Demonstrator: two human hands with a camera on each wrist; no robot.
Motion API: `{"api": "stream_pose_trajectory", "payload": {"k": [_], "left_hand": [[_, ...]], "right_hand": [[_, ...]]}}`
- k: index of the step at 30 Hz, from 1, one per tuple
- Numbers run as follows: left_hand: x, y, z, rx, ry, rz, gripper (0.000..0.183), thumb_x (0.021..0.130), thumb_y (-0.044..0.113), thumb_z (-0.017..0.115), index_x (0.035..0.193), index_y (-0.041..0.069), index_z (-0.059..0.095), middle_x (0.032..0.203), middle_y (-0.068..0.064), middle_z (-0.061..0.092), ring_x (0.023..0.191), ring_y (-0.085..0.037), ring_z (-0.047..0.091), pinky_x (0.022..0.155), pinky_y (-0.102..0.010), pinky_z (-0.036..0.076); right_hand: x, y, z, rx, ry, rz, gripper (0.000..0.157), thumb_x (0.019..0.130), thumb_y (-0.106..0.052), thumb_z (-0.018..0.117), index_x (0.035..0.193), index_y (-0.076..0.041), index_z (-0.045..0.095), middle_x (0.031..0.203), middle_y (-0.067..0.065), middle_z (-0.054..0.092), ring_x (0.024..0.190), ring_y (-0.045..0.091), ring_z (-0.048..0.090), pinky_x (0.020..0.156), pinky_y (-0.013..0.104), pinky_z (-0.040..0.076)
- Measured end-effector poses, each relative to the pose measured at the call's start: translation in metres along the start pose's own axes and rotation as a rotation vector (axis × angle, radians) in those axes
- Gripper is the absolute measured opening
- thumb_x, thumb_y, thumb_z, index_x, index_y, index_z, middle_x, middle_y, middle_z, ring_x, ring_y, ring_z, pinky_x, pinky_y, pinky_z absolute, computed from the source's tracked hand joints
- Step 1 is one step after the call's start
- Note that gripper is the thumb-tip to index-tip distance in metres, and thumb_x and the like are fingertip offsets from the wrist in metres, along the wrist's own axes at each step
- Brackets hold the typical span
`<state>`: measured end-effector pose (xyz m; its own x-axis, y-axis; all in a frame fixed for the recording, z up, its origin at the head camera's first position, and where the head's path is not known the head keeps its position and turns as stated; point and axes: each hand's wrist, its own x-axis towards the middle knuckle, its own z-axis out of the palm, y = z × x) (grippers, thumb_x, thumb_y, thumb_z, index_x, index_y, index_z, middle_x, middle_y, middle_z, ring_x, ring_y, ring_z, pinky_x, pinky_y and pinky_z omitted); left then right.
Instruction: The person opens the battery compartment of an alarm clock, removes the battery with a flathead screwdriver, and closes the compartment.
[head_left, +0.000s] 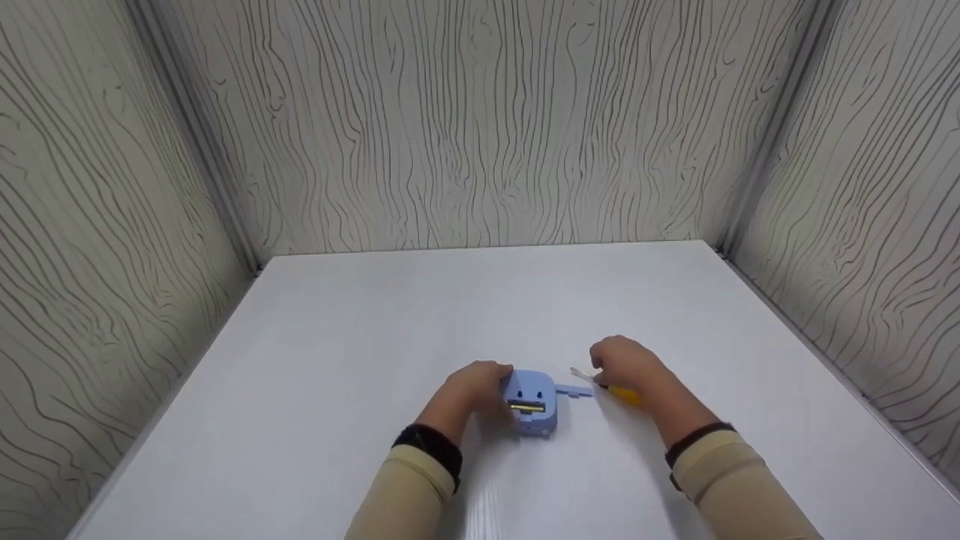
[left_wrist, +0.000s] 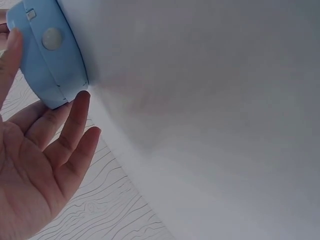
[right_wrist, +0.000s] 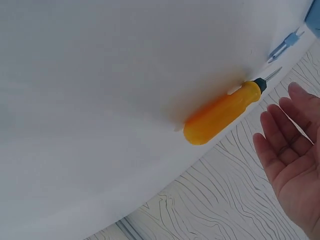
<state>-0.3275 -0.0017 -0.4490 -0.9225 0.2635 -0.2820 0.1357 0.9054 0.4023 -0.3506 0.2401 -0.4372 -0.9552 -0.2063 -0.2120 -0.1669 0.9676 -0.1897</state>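
My left hand [head_left: 480, 386] grips the left side of a light blue, rounded device [head_left: 534, 382], thumb on one side and fingers on the other. Two dark dots and an uncovered slot holding a yellowish bar show on its upper face. On its side, the left wrist view shows a pale round button [left_wrist: 51, 38]. A narrow blue cover piece [head_left: 574, 391] lies just right of the device. Beside that lies a screwdriver with a yellow handle [right_wrist: 220, 115], a dark collar and a thin metal shaft. My right hand [right_wrist: 295, 155] hovers by the screwdriver, fingers loosely extended, holding nothing.
The white tabletop [head_left: 360, 322] spreads around both hands. Panels with a wood-grain line pattern [head_left: 480, 127] stand at the back and on both sides, with grey strips in the corners.
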Motion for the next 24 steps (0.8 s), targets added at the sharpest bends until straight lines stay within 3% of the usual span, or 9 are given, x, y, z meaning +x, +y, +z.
{"api": "stream_pose_trajectory", "payload": {"k": [12,20,24], "left_hand": [[-0.002,0.001,0.001,-0.032,0.005,-0.011,0.086,0.061,0.027,0.084,0.137,0.022,0.043,0.136,-0.001,0.047,0.128,-0.025,0.038,0.105,-0.043,0.032],[-0.001,0.001,0.002,-0.026,0.011,-0.018,0.082,0.064,0.026,0.083,0.136,0.023,0.045,0.135,0.0,0.047,0.128,-0.023,0.038,0.105,-0.042,0.031],[0.0,0.0,0.001,-0.039,0.004,-0.032,0.08,0.065,0.025,0.083,0.136,0.024,0.045,0.136,0.0,0.047,0.128,-0.024,0.038,0.105,-0.043,0.031]], "right_hand": [[-0.004,0.015,0.012,0.015,-0.046,0.122,0.012,0.075,-0.011,0.072,0.084,-0.009,0.063,0.075,0.004,0.056,0.07,0.022,0.05,0.066,0.036,0.046],[-0.007,0.017,0.019,-0.053,0.04,0.022,0.003,0.079,-0.006,0.064,0.077,-0.006,0.062,0.07,0.002,0.055,0.065,0.02,0.049,0.061,0.034,0.045],[-0.008,0.014,0.015,-0.059,0.027,0.009,0.003,0.082,-0.006,0.061,0.079,-0.006,0.062,0.071,0.002,0.055,0.066,0.02,0.049,0.063,0.035,0.045]]}}
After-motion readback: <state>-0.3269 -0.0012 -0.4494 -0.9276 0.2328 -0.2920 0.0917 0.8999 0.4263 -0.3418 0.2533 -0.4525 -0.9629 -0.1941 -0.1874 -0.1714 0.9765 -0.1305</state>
